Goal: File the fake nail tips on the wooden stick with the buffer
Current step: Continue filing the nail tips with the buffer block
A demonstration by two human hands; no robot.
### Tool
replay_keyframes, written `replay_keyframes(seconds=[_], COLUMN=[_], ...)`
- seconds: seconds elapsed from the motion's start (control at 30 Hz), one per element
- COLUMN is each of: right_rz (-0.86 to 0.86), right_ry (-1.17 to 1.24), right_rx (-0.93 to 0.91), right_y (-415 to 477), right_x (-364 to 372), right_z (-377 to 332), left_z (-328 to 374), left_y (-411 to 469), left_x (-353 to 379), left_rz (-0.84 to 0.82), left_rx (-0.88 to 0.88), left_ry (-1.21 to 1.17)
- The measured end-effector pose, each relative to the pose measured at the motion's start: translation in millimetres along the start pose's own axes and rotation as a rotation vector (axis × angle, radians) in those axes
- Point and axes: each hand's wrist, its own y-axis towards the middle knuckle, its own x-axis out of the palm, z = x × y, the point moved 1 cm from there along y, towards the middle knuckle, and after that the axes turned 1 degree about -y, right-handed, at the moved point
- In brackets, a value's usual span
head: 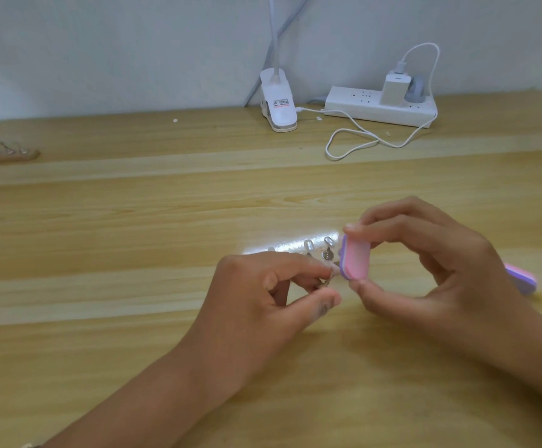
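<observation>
My right hand [431, 273] pinches a small pink and purple buffer [355, 258] between thumb and fingers, held upright on edge. My left hand [263, 292] grips the wooden stick, which is mostly hidden under its fingers. Clear fake nail tips [318, 247] on small metal holders poke out beyond the left fingers. The buffer's purple edge sits right against the tip nearest my left fingertips.
A second pink and purple buffer [521, 279] lies on the wooden table [133, 221] behind my right hand. Another stick with nail tips [7, 151] lies at the far left. A white clip lamp base [277, 101], a power strip [379, 106] and a looped white cable [353, 143] sit at the back.
</observation>
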Motion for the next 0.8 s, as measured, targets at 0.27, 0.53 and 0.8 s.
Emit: replay_keyframes(seconds=[0.27, 0.53, 0.8], right_rz=[0.019, 0.035, 0.047], right_ry=[-0.034, -0.065, -0.043], right_rx=[-0.034, -0.083, -0.063], right_y=[-2.0, -3.1, -4.3], right_x=[0.5, 1.9, 2.5], right_z=[-0.5, -2.7, -5.6], left_z=[-1.8, -3.8, -2.7], left_y=[1.4, 2.8, 2.5], left_x=[0.0, -0.2, -2.6], left_rz=[-0.004, -0.034, -0.037], left_rx=[-0.111, -0.239, -0.289], left_ry=[-0.183, -0.413, -0.482])
